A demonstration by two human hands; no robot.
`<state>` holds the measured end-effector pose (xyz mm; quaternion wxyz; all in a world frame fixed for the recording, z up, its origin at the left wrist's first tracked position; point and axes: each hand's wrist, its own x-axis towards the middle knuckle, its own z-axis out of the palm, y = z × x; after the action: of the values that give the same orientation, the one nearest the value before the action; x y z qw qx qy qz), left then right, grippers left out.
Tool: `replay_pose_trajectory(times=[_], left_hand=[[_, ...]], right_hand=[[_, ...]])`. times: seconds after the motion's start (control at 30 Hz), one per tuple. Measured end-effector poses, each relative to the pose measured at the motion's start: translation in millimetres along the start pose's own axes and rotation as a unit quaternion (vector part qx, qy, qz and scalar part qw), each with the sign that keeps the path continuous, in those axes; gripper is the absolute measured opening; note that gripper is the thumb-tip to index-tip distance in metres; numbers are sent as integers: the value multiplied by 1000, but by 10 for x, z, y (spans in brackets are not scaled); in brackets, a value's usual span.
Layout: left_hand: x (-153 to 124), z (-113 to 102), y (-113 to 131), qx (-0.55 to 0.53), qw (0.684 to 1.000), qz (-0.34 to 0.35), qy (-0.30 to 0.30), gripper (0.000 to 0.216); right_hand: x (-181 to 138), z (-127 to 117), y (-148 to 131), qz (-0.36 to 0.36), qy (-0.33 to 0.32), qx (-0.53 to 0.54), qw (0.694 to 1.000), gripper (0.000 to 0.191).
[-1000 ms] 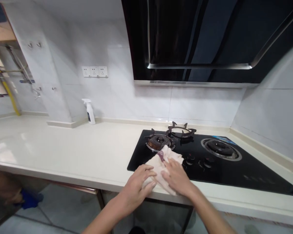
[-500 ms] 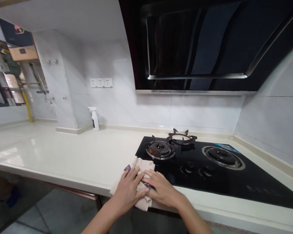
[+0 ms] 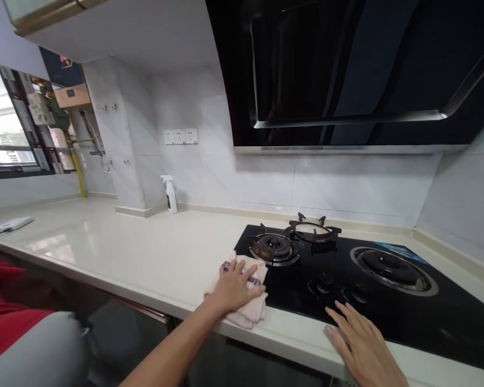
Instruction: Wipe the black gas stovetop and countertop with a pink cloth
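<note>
My left hand point(image 3: 234, 287) lies flat with its fingers spread on a folded cream cloth point(image 3: 253, 310) with purple markings. The cloth rests on the counter at the left front corner of the black gas stove point(image 3: 290, 290), overlapping the glass edge slightly. Over the front edge of the stove is my right hand point(image 3: 363, 341), fingers apart and holding nothing, below the control knobs point(image 3: 326, 281). Beyond the cloth, the left burner point(image 3: 275, 247) keeps its pan support around it. The right burner point(image 3: 393, 269) is bare.
A loose pan support point(image 3: 317, 232) sits at the stove's back edge. By the wall stands a white spray bottle point(image 3: 170, 194). Above hangs the black range hood point(image 3: 339, 70). A white device with a cable point(image 3: 14, 224) lies at far left, near a person in red point(image 3: 12, 312).
My right hand has left the cloth and moved right to the stove's front edge. My left hand stays on the cloth. The view has shifted, and a person in red now shows at left.
</note>
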<state>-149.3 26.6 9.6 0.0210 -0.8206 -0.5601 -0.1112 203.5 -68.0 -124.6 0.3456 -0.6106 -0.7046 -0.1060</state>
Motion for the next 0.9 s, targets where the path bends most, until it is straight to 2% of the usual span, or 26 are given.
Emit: replay_pose_trajectory(times=[0.2,0.3,0.4,0.53,0.63,0.73,0.8,0.9], left_hand=[[605,-116,-179,0,994,-101,-37,73],[730,-157,-239,3,991,-126,-36,71],[655,-151,-208,9,993,-112,-25,67],[293,-61,-88,18,997,-78,-1,70],[-87,63,106,23,999,-36,15,74],[-399,220,461,5,998,50,36,81],[-497,319,773,-17,995,94,40,85],[-469,429,1238,-42,986,160,36,89]], right_hand=[[18,-92,-175,10,-54,-50,997,67],[20,-103,-170,1,-54,-64,996,68],[28,-84,-166,-5,-43,-71,997,68],[20,-59,-162,-17,-20,-77,997,69],[3,-38,-155,-30,-1,-78,997,69],[-12,-4,-125,-44,16,-77,996,69],[-26,33,-69,-58,28,-77,995,67],[-62,109,86,-90,50,-78,992,60]])
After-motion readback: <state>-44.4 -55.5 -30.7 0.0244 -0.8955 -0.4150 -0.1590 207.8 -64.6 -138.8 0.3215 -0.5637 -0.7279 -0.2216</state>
